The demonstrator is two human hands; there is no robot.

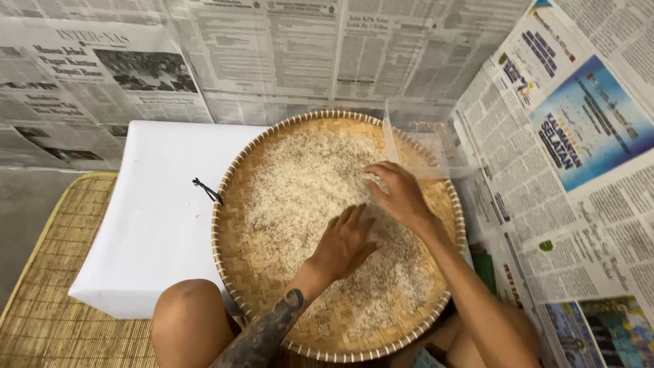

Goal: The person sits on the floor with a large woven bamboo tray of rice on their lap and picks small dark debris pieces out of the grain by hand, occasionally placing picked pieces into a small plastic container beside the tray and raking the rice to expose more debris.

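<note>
We see a round woven bamboo tray (235,204) that fills the middle of the view, and a thin layer of rice (300,184) lies spread in it. Both hands rest on the grains. The left hand (344,242) lies flat near the tray's centre, fingers open and spread, gripping nothing. The right hand (398,194) is just beside it, toward the far right part, fingers loosely bent and touching the rice, also holding nothing.

The rice stays inside the raised rim, with bare weave at the left and near edges. To the left of the tray, a white sheet (150,218) gives flat room, with a small black tie (206,191) lying on it close to the rim. A clear plastic bag (422,146) leans over the far right rim. Newspapers (572,170) cover the wall and the right side, close to the tray. A woven mat (61,300) lies at the lower left.
</note>
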